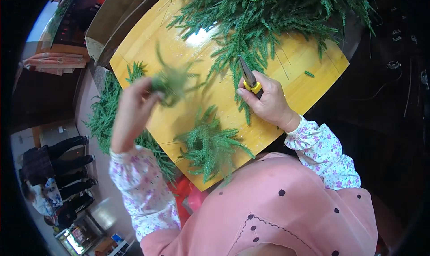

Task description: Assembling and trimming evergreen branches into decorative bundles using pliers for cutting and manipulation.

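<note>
**Green sprigs and pliers over a wooden board**

A pale wooden surface (pixel 148 45) fills the middle of the view, its straight edges bowed by the lens, with dark floor and furniture around it. At far left, well away from the work, another person (pixel 53 166) sits low in the picture. Beside the surface's left edge lies a loose spread of green needle-leaved branches (pixel 101 117).

The left hand (pixel 130 110) is raised above the surface, blurred, its grip pinched around a small green sprig (pixel 172 82) that sticks out to the right of the fingertips. Below and to the right of it, a finished bundle of sprigs (pixel 208 146) lies flat near the front edge of the surface, apart from both hands.

The right hand (pixel 268 102) has its grip pressed closed around yellow-handled pliers (pixel 249 79), whose dark nose points up into the big heap of greenery (pixel 268 18) at the back of the surface. Both wrists wear floral sleeves over a pink apron.
</note>
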`<act>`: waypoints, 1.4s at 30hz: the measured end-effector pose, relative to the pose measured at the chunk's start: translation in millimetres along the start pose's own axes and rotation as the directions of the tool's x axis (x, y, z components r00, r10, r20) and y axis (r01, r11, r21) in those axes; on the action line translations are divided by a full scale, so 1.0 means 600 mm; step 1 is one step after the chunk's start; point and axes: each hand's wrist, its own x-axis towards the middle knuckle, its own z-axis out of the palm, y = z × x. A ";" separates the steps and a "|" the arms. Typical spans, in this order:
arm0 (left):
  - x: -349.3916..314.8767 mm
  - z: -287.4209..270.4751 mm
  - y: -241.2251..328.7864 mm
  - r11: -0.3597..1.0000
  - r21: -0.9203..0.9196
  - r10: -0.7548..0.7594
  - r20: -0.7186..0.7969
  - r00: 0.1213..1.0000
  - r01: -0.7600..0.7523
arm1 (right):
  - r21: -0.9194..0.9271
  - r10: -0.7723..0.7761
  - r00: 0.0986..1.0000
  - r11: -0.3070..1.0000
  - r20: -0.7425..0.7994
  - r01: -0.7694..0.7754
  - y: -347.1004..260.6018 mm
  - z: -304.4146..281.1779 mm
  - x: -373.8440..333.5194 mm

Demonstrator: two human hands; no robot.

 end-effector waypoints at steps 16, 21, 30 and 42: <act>0.144 -0.030 -0.164 0.911 0.395 0.102 -0.498 0.861 0.120 | 0.050 0.059 0.998 0.997 0.020 -0.060 -0.005 -0.051 0.012; 0.091 0.012 -0.169 0.879 0.439 0.051 -0.476 0.878 0.187 | 0.018 -0.048 0.999 0.999 0.005 0.048 -0.018 -0.033 0.026; 0.118 -0.081 -0.207 0.941 0.280 -0.026 -0.494 0.869 0.188 | 0.020 0.000 1.000 1.000 0.020 0.000 -0.066 0.022 0.085; 0.319 -0.282 -0.430 0.870 0.460 0.193 -0.652 0.734 0.180 | -0.079 -0.327 0.880 0.924 0.344 0.374 -0.171 0.209 0.526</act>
